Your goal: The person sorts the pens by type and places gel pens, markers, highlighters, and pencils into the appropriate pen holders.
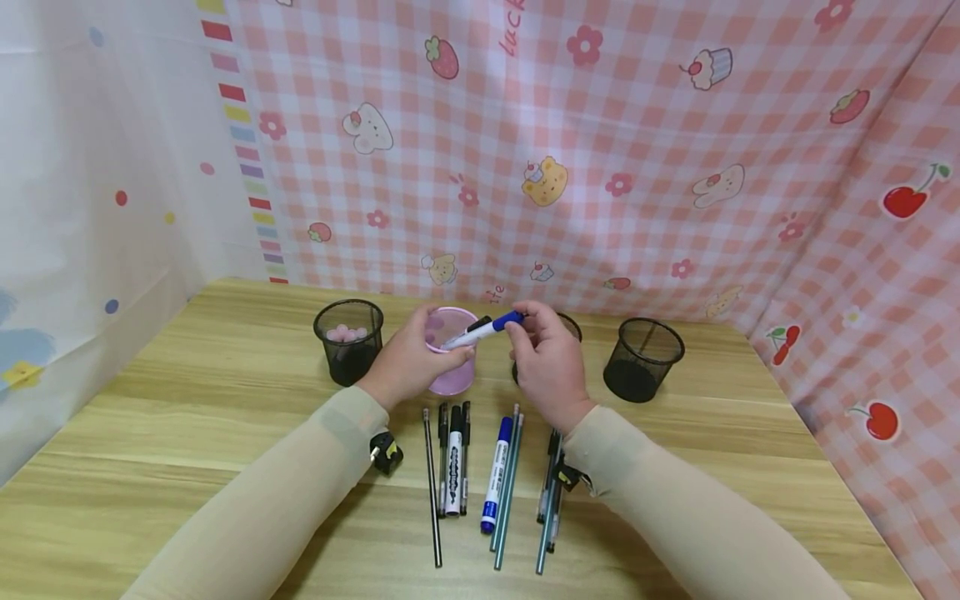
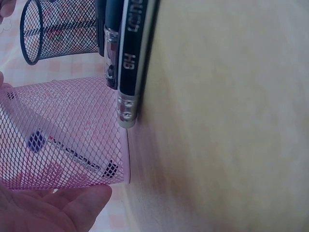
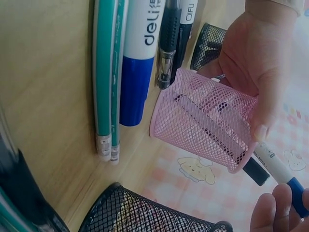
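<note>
A pink mesh pen cup (image 1: 452, 382) stands on the table, and my left hand (image 1: 408, 357) grips its side with the thumb near the rim. In the left wrist view, fingers of that hand lie along the mesh wall. My right hand (image 1: 552, 367) pinches a white marker with a blue cap (image 1: 491, 328) by its capped end. This marker slants down left, its other end inside the cup's mouth. A marker with a black cap (image 3: 256, 171) leans inside the cup, its cap sticking out past the rim.
Black mesh cups stand left (image 1: 351, 364) and right (image 1: 637, 379); another (image 1: 572, 325) is partly behind my right hand. In front lie a black pencil (image 1: 432, 492), gel pens (image 1: 442, 467), a black marker (image 1: 454, 471), a blue marker (image 1: 496, 479), teal pencils (image 1: 509, 500) and more pens (image 1: 551, 504).
</note>
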`<state>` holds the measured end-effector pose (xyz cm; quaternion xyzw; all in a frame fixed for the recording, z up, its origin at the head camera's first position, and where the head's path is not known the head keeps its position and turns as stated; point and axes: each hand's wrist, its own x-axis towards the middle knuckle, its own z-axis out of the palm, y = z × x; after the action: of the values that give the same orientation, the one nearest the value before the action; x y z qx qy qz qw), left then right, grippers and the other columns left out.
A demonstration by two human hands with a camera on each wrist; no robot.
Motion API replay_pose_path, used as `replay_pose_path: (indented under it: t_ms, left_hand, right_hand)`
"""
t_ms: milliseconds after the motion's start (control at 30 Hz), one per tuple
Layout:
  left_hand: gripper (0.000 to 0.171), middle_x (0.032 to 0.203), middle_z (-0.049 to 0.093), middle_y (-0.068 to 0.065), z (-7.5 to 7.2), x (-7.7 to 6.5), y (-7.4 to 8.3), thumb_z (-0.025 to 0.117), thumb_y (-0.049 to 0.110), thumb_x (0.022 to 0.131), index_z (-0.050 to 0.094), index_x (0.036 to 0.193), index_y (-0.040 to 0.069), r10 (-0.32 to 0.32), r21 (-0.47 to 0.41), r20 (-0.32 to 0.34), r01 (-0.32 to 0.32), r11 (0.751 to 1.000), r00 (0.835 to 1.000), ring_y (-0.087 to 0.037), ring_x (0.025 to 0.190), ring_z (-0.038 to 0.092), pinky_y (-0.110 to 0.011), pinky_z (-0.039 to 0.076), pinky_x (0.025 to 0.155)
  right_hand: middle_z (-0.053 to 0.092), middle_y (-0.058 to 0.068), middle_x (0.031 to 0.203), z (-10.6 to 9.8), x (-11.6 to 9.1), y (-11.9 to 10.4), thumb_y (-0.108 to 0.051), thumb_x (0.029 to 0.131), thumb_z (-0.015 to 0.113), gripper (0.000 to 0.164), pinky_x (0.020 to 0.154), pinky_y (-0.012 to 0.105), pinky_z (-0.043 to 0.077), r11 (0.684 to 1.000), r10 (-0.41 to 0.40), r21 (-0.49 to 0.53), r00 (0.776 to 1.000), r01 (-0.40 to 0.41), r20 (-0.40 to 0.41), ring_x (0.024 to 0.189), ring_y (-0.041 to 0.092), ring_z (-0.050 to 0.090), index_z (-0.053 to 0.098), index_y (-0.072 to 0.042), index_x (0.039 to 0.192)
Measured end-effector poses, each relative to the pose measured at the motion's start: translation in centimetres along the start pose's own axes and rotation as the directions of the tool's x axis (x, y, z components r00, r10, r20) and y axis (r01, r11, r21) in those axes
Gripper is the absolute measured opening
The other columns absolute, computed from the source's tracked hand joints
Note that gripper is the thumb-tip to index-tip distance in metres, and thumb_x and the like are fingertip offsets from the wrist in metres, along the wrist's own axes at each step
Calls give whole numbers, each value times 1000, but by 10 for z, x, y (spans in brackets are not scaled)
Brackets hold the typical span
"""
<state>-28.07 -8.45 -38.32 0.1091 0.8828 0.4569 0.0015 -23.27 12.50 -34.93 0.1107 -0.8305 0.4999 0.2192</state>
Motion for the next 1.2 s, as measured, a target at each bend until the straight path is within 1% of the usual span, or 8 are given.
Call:
replay_pose_path:
  t_ms: [167, 267, 467, 667, 1000, 1200]
  left_hand:
    - [101, 148, 58, -19, 0, 0, 0, 80, 59, 87, 31, 162, 12, -3, 3, 1, 3, 1000, 1000, -35, 128, 63, -54, 56, 102]
    - [101, 146, 58, -20, 0, 1, -1, 80, 59, 87, 31, 162, 12, -2, 8, -1, 2, 1000, 1000, -36, 127, 63, -55, 56, 102]
    - [103, 146, 59, -20, 0, 1, -2, 80, 60, 86, 30, 162, 12, -2, 4, 0, 2, 1000, 1000, -36, 127, 63, -55, 56, 102]
    - [104, 149, 57, -20, 0, 2, -2, 79, 62, 85, 30, 162, 12, -3, -7, 2, 3, 1000, 1000, -36, 131, 61, -55, 55, 103]
    - [102, 153, 54, -20, -1, 1, 1, 80, 59, 86, 30, 162, 12, -6, -21, 6, 6, 1000, 1000, -38, 137, 58, -56, 53, 107]
    - [101, 152, 55, -21, -1, 1, 1, 80, 59, 86, 31, 162, 12, -9, -14, 4, 9, 1000, 1000, -38, 136, 59, -56, 54, 106]
  right_hand:
    - [74, 10, 97, 3, -2, 1, -17, 107, 62, 24, 55, 25, 51, 1000, 10, 2, 1000, -10, 25, 69, 18, 62, 66, -12, 130]
    - [74, 9, 96, 4, -3, 1, -17, 107, 62, 23, 54, 24, 49, 1000, 14, 2, 999, -14, 37, 70, 18, 62, 67, -12, 130]
    - [76, 8, 99, 6, -4, 0, -18, 108, 62, 22, 56, 24, 48, 1000, 14, -19, 998, -13, 60, 73, 18, 63, 68, -12, 128]
    - [75, 4, 99, 7, -5, -1, -21, 108, 61, 21, 52, 24, 43, 999, 29, -38, 995, -26, 93, 70, 18, 60, 69, -14, 127]
    - [76, 6, 101, 10, -5, -2, -18, 106, 64, 22, 54, 25, 45, 998, 46, -40, 993, -42, 106, 71, 17, 61, 71, -12, 127]
    - [77, 8, 107, 11, -5, -2, -21, 107, 64, 25, 52, 25, 44, 996, 69, -64, 990, -61, 123, 71, 16, 62, 70, -13, 129]
